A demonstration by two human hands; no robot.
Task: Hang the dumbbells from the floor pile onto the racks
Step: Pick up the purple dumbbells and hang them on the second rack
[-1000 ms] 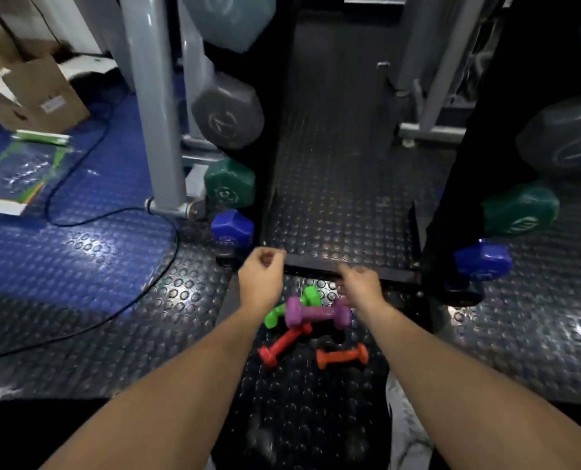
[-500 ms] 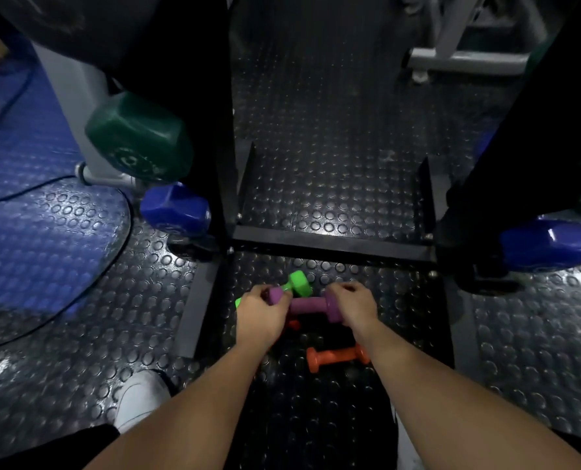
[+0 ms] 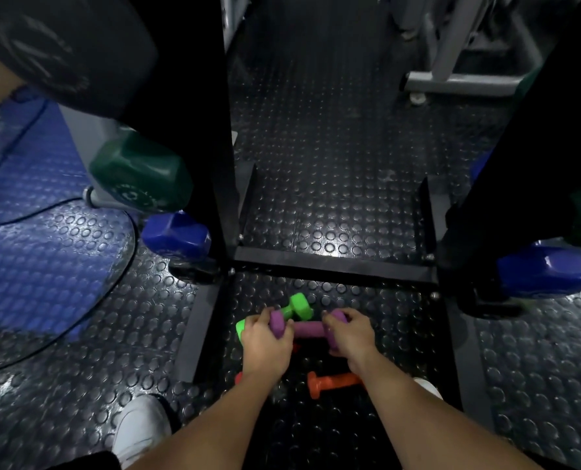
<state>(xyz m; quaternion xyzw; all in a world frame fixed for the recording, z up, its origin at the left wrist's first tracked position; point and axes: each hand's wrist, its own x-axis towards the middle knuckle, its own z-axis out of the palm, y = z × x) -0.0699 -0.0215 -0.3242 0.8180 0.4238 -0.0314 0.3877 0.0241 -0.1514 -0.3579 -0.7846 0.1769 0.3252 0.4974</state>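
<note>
A purple dumbbell (image 3: 307, 329) lies across the small floor pile, just in front of the rack's black base bar (image 3: 333, 266). My left hand (image 3: 265, 344) grips its left head and my right hand (image 3: 348, 337) grips its right head. Behind it a green dumbbell (image 3: 297, 307) lies slanted, partly under my left hand. An orange dumbbell (image 3: 333, 383) lies nearer me, below my right forearm. A red dumbbell (image 3: 238, 378) is mostly hidden under my left arm.
Two black rack uprights (image 3: 211, 130) rise left and right, holding a green dumbbell (image 3: 143, 178) and blue dumbbells (image 3: 177, 234) on the left and a blue one (image 3: 543, 271) on the right. My white shoe (image 3: 140, 429) is at lower left. A black cable (image 3: 79, 201) crosses the studded floor.
My head has dropped closer to the floor. Both hands have come down from the base bar onto the purple dumbbell and closed around its two heads.
</note>
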